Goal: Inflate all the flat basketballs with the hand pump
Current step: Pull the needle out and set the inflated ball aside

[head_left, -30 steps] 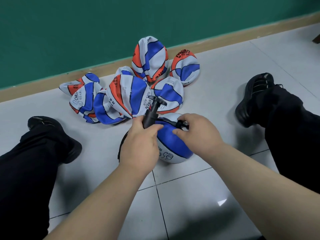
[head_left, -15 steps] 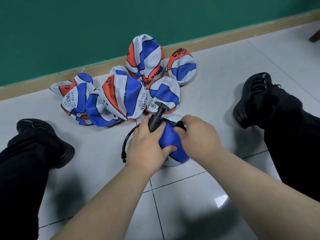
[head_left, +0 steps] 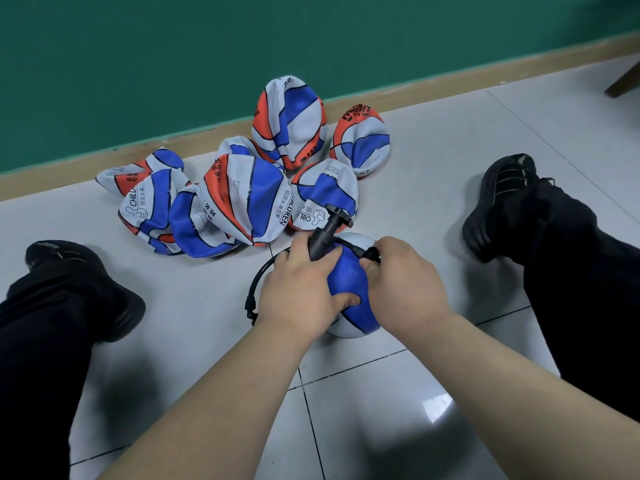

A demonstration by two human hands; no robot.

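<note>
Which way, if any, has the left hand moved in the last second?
Yes. Against the floor-tile seam, the left hand shifted slightly right onto the basketball, still gripping the pump.

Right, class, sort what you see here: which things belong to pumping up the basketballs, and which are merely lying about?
Belongs to the job: hand pump, gripped by the left hand; hose, its end pinched by the right hand at the ball; pile of flat basketballs.
Not part of it: black shoes, worn by the person; wooden leg, top right.
</note>
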